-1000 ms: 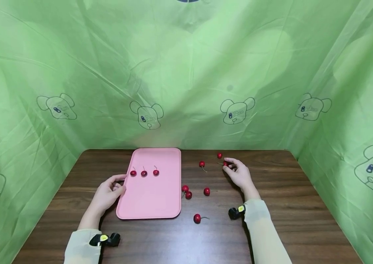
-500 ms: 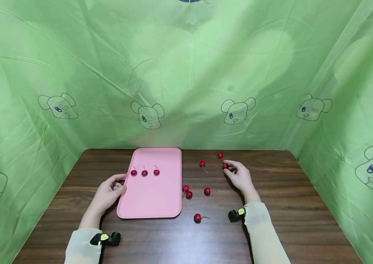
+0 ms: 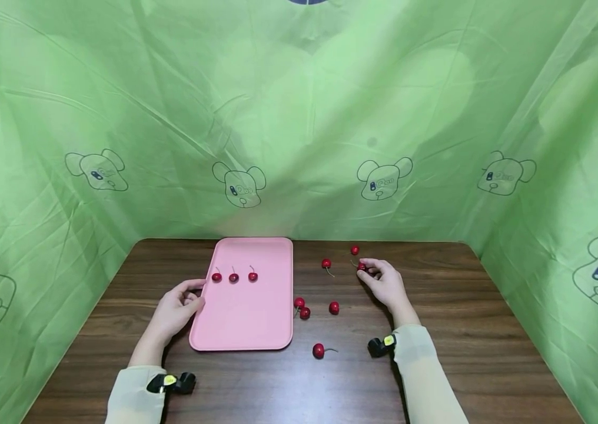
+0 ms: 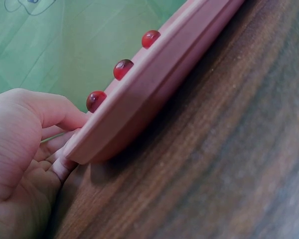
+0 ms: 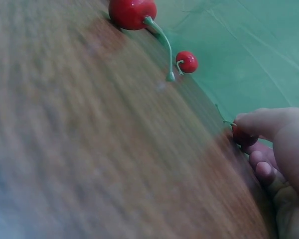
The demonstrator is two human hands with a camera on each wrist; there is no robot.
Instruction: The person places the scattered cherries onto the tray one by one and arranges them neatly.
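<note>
Fingers drawn close, left hand (image 3: 174,312) grips a tray (image 3: 246,315), right hand (image 3: 388,287) a cherry (image 3: 361,267); head view alone shows both, backdrop lettering (image 3: 385,182) blurred.

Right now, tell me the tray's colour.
The tray is plain pink, best seen in the head view.

Your left sleeve (image 3: 135,396) and right sleeve (image 3: 428,374): both pale off-white, ending near the wrist. You're also wearing a chunky black left wrist camera (image 3: 186,383) and matching right wrist camera (image 3: 376,348), each with 1 yellow patch (image 3: 170,380).
</note>
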